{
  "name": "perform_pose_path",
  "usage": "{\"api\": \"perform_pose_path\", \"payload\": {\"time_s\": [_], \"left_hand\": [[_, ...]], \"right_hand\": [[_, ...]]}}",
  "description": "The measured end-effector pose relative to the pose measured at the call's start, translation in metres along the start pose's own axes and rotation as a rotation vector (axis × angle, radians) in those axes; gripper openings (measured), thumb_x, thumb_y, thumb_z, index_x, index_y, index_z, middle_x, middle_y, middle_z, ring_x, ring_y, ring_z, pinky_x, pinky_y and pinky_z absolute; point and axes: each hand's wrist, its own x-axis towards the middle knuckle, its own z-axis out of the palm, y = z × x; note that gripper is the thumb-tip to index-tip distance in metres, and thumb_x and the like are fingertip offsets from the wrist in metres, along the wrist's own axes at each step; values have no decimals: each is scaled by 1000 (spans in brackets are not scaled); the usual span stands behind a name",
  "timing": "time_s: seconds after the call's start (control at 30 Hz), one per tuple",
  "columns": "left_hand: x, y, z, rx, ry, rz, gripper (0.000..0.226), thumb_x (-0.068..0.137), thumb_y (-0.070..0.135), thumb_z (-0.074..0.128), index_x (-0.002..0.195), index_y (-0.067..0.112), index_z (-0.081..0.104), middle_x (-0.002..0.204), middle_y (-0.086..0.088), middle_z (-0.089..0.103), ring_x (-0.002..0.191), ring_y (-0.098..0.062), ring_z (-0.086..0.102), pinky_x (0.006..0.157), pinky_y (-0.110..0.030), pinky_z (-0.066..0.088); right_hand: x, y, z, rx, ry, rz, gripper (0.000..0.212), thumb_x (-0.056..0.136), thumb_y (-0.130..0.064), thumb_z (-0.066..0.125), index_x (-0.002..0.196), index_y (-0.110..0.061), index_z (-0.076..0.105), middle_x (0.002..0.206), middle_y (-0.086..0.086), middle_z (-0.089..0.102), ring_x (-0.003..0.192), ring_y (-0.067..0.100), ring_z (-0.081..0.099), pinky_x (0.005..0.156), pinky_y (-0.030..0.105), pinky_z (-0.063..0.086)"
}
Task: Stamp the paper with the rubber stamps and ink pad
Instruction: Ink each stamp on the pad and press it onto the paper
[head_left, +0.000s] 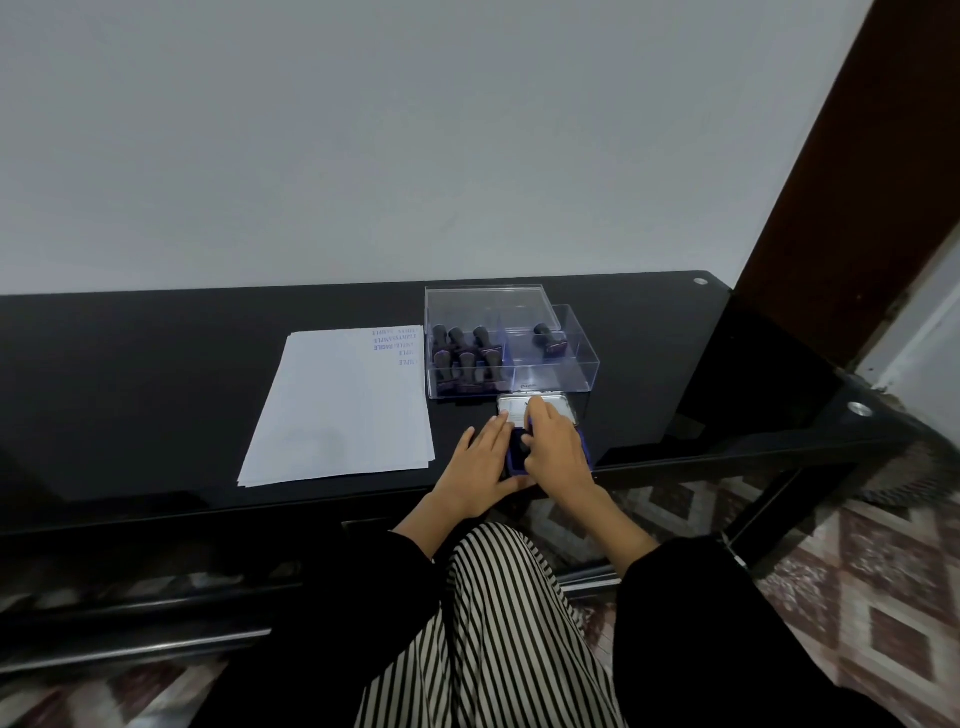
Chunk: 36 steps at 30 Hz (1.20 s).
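Observation:
A stack of white paper (337, 410) lies on the black table, with several blue stamp marks at its far right corner. The blue ink pad (515, 457) sits near the table's front edge, its silver lid (511, 408) open behind it. My right hand (553, 447) is closed on a dark rubber stamp (525, 441) held down on the pad. My left hand (480, 470) lies flat against the pad's left side, steadying it. A clear plastic box (511, 343) behind the pad holds several dark stamps on its left and one stamp (548, 340) on its right.
The black glass table (156, 395) runs along a pale wall. A dark wooden door frame (852, 182) stands at the right. My striped clothing and black sleeves fill the lower view, over a patterned floor (857, 597).

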Motion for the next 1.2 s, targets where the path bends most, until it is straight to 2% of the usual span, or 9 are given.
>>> {"api": "perform_pose_path", "payload": {"time_s": [0.3, 0.43, 0.53, 0.6, 0.67, 0.83, 1.0, 1.1, 1.2], "left_hand": [[0, 1, -9, 23, -35, 3, 90, 90, 58, 42, 149, 5, 1, 159, -8, -4, 147, -16, 1, 119, -37, 5], [1, -3, -36, -128, -26, 3, 91, 90, 54, 46, 149, 5, -3, 158, -8, -8, 146, -18, 7, 118, -30, 11], [-1, -18, -72, -163, 126, 49, 64, 98, 40, 39, 148, 8, 16, 156, -6, 17, 143, -16, 21, 113, -22, 17], [-2, -36, -96, -196, 247, 25, 47, 100, 30, 36, 142, 11, 30, 147, -4, 35, 133, -17, 37, 104, -21, 27], [0, -61, -116, -227, 318, -32, 41, 100, 23, 36, 139, 11, 35, 143, -4, 41, 128, -18, 42, 101, -23, 31], [15, -121, -146, -193, 401, -209, 41, 99, 15, 37, 140, 11, 36, 145, -5, 39, 132, -20, 40, 108, -30, 32], [34, -158, -152, -177, 383, -308, 41, 99, 10, 34, 139, 8, 37, 146, -6, 38, 132, -21, 39, 106, -31, 34], [43, -176, -141, -156, 337, -346, 42, 99, 10, 33, 141, 9, 35, 149, -6, 35, 136, -19, 34, 109, -29, 29], [51, -192, -124, -122, 276, -367, 44, 100, 12, 31, 144, 8, 30, 153, -7, 28, 142, -20, 24, 114, -28, 20]], "right_hand": [[6, 3, -11, 19, -96, -29, 19, 88, -3, 53, 89, -12, 36, 89, 5, 48, 77, 17, 46, 58, 25, 36], [21, 5, -21, 65, -109, 6, 16, 87, -6, 53, 87, -11, 38, 84, 6, 50, 76, 21, 48, 60, 29, 35], [40, -2, -32, 157, -47, 21, 15, 86, -5, 55, 85, -9, 40, 82, 13, 55, 76, 30, 55, 63, 35, 40], [56, -13, -42, 233, -19, 16, 16, 89, -8, 57, 85, -8, 41, 77, 11, 54, 73, 27, 53, 62, 32, 39], [74, -29, -49, 269, -9, -8, 16, 90, -11, 58, 87, -8, 43, 79, 9, 55, 73, 23, 51, 64, 28, 37], [127, -73, -44, 312, -25, -113, 14, 88, -16, 62, 89, -10, 49, 86, 9, 58, 77, 20, 50, 67, 25, 37], [173, -116, -18, 307, -75, -231, 18, 86, -14, 63, 82, -12, 46, 81, 2, 54, 75, 16, 47, 54, 20, 32], [195, -130, 7, 337, -115, -243, 16, 84, -13, 65, 83, -12, 49, 83, 4, 57, 78, 18, 50, 68, 23, 36], [211, -136, 33, 303, -161, -244, 12, 83, -13, 65, 85, -9, 54, 83, 9, 61, 76, 19, 52, 68, 28, 42]]}}
